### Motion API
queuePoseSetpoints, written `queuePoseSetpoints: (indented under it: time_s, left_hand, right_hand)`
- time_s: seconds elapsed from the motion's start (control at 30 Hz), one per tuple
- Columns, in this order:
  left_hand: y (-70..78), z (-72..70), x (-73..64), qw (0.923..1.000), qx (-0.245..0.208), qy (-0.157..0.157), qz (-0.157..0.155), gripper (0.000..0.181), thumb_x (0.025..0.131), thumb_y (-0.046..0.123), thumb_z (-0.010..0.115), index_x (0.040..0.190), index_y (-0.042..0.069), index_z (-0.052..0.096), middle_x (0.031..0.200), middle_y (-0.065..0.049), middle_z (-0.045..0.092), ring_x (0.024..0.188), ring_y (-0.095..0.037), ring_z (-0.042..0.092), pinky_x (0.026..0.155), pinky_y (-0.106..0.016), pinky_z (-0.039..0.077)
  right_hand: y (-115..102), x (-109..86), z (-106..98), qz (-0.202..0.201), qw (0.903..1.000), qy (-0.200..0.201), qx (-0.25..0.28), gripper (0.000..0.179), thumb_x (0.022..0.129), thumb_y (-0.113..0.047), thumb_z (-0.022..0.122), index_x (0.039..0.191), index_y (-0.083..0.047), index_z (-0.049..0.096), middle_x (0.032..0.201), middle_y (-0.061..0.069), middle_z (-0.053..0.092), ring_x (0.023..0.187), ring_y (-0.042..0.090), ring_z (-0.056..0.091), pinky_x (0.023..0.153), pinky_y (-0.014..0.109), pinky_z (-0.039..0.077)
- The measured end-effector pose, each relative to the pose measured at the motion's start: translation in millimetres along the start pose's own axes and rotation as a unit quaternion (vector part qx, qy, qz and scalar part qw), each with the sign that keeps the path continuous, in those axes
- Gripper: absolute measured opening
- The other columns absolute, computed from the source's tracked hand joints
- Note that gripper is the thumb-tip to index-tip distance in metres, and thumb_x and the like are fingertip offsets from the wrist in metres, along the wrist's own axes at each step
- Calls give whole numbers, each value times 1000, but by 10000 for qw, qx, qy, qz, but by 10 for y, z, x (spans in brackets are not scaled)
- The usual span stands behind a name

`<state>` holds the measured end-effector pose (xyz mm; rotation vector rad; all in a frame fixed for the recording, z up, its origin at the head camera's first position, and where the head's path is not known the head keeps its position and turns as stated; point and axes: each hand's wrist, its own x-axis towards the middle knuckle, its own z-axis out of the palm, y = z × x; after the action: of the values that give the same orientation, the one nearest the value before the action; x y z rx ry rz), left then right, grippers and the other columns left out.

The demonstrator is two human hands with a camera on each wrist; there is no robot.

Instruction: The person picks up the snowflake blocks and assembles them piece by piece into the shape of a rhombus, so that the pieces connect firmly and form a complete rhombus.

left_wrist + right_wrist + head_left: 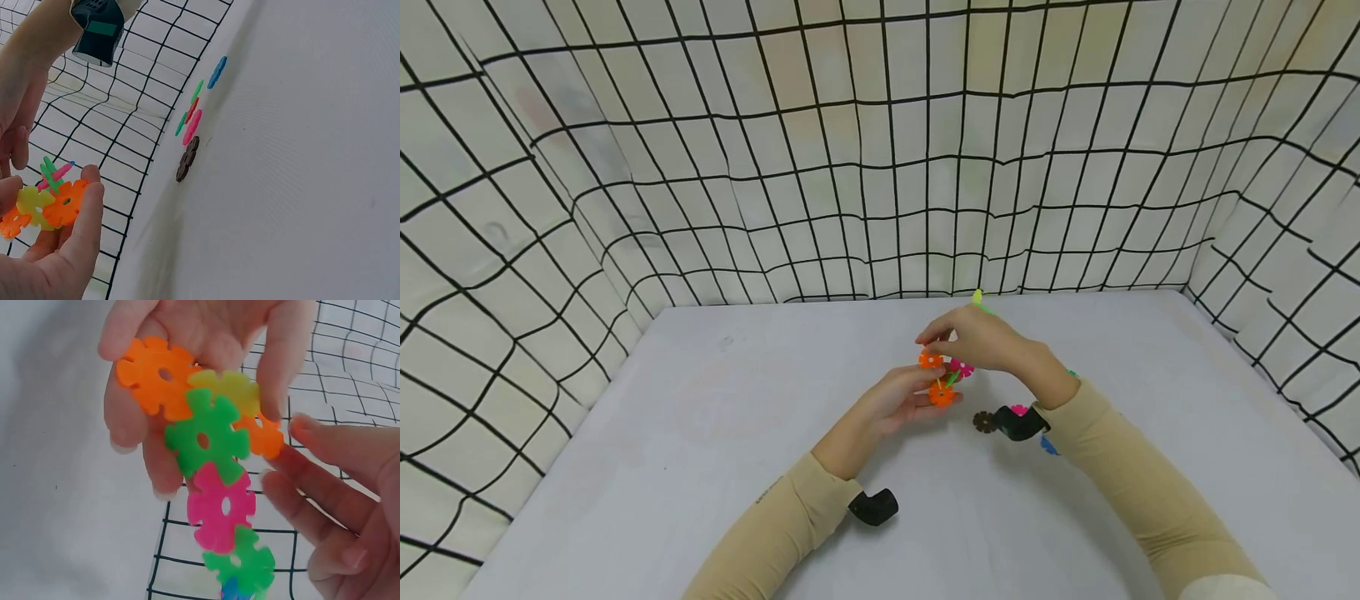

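My left hand (898, 400) grips a chain of notched, flower-shaped plastic discs between thumb and fingers. In the right wrist view an orange disc (156, 376) and a yellow disc (232, 392) lie against the left fingers. From these run a green disc (206, 434), a pink disc (222, 506), another green disc (244, 559) and a bit of blue at the lower edge. My right hand (977, 337) reaches over from the right. Its thumb and index finger pinch the edge of a second orange disc (265, 436), joined beside the yellow one.
Loose discs lie on the white table (737, 467) near the right forearm: a brown one (985, 422), a pink one (1018, 410), a blue one (1049, 446), and red and green ones in the left wrist view. Black wire grid (865, 158) surrounds the table's back and sides.
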<state>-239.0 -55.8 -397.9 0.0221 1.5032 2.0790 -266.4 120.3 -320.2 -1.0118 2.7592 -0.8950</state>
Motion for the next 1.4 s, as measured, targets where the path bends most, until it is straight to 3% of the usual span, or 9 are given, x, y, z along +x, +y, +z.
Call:
queuePoseSetpoints:
  time_s: [0.1, 0.27, 0.43, 0.57, 0.73, 0.83, 1.1, 1.23, 1.4]
  left_hand:
    - [6, -4, 6, 10000, -78, 36, 16, 37, 105, 13, 54, 138, -5, 54, 134, -18, 59, 116, -35, 67, 91, -38, 57]
    - [32, -13, 10, 9996, -233, 138, 110, 37, 104, 9, 52, 138, -5, 54, 139, -19, 56, 119, -35, 65, 99, -44, 53]
    - [44, -21, 9, 9985, -383, 293, 247, 29, 103, 9, 48, 129, -1, 58, 130, -15, 59, 119, -35, 63, 88, -38, 57]
    - [39, -31, 24, 9968, -595, 391, 368, 21, 103, 7, 45, 120, 5, 58, 119, -8, 58, 109, -29, 64, 79, -37, 55]
    - [43, -43, 44, 9943, -857, 452, 440, 33, 104, 7, 41, 135, 8, 54, 121, -7, 54, 96, -22, 62, 74, -36, 52]
    - [53, -37, 41, 9925, -1037, 488, 431, 32, 104, 7, 41, 134, 7, 52, 121, -7, 51, 90, -21, 58, 73, -34, 52]
    - [66, -19, 27, 9870, -1397, 653, 448, 19, 104, 11, 37, 119, 10, 49, 112, -4, 44, 82, -18, 50, 68, -27, 48]
    - [65, -16, 26, 9862, -1443, 647, 491, 16, 101, 15, 33, 106, 12, 47, 102, -3, 45, 80, -18, 49, 66, -28, 45]
    - [126, -22, 17, 9850, -1487, 667, 574, 24, 103, 20, 26, 105, 9, 47, 103, -4, 46, 80, -20, 48, 65, -29, 42]
  right_hand:
    - [15, -72, -55, -103, 9981, 598, 86, 19, 97, -11, 72, 115, -7, 78, 108, 3, 76, 98, 20, 67, 81, 35, 55]
    - [117, -245, -185, -341, 9867, 1578, 196, 17, 96, -7, 72, 112, -4, 79, 104, 7, 77, 84, 20, 66, 64, 26, 47]
    - [306, -437, -253, 81, 9811, 1919, 227, 18, 99, -11, 70, 113, -4, 78, 107, 10, 76, 85, 20, 64, 66, 23, 46]
    - [464, -582, -256, 592, 9842, 1639, 299, 20, 101, -15, 68, 116, -4, 77, 109, 10, 76, 97, 25, 65, 75, 30, 52]
    - [715, -718, -260, 1094, 9861, 1228, 236, 25, 102, -17, 65, 120, -3, 75, 113, 13, 74, 105, 32, 63, 82, 42, 54]
    - [896, -799, -282, 1381, 9852, 986, 231, 27, 103, -17, 64, 122, 0, 72, 116, 17, 72, 108, 36, 62, 88, 48, 54]
    - [1345, -999, -320, 2158, 9764, 29, 27, 33, 99, -21, 68, 120, 5, 68, 102, 15, 62, 95, 33, 56, 78, 41, 49]
    - [1470, -1045, -321, 2461, 9689, -241, 4, 40, 96, -27, 72, 117, 5, 64, 103, 18, 60, 94, 34, 54, 79, 44, 49]
    - [1540, -1078, -324, 2710, 9616, -437, 92, 39, 92, -27, 77, 110, 4, 62, 98, 15, 59, 93, 33, 54, 78, 44, 50]
